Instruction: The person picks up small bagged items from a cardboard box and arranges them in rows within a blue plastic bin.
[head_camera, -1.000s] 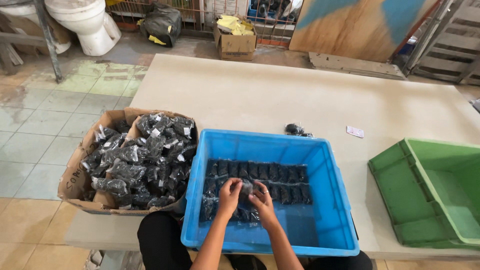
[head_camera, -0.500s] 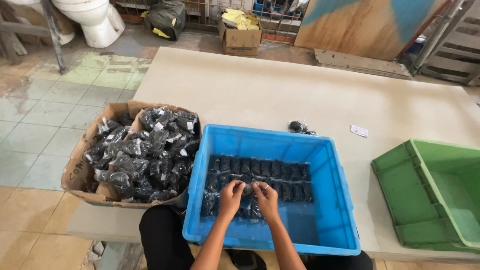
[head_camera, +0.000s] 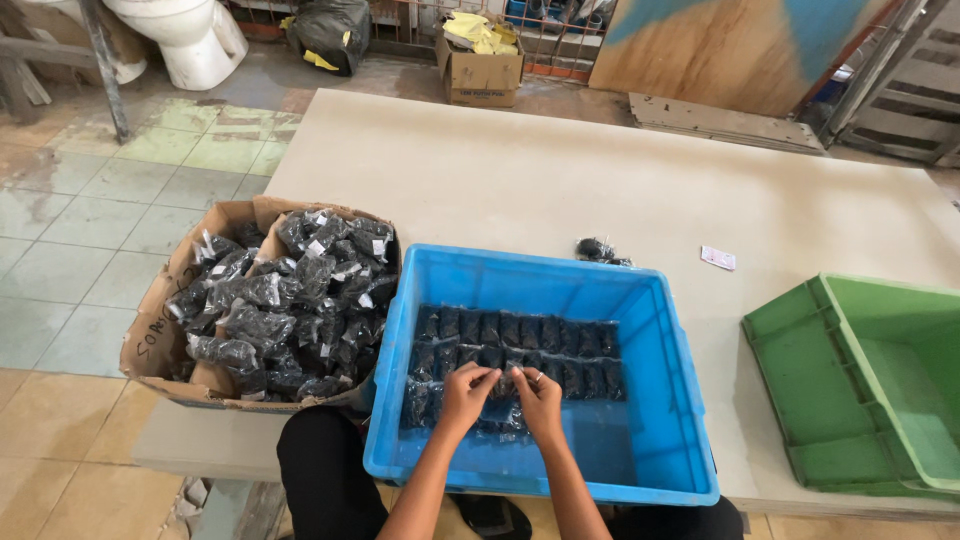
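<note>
Both hands low in the head view, close together inside the blue crate (head_camera: 655, 380): left hand (head_camera: 466, 392) and right hand (head_camera: 538, 398) with fingers curled and pinched on one small clear packet (head_camera: 503, 381) of dark pieces, held between them just above the rows already laid. Rows of packets (head_camera: 515, 340) lined across the crate floor, side by side, touching, two neat lines running left to right, each packet's long axis pointing away from the body toward the far wall. Held packet apparently turned the same way, though mostly hidden by the fingers. Nearest strip of the crate floor bare. To the left, touching the crate, an open cardboard box (head_camera: 150, 335) heaped with loose packets (head_camera: 290, 300) of the same kind. To the right, an empty green bin (head_camera: 800, 350), apart from the crate. On the pale counter (head_camera: 500, 170) beyond, one stray packet (head_camera: 597, 250) and a small white card (head_camera: 718, 258). Best handled, by judgement, with a light pinch at both short ends, lowered flat, squared against its neighbour, without nudging the finished rows.
</note>
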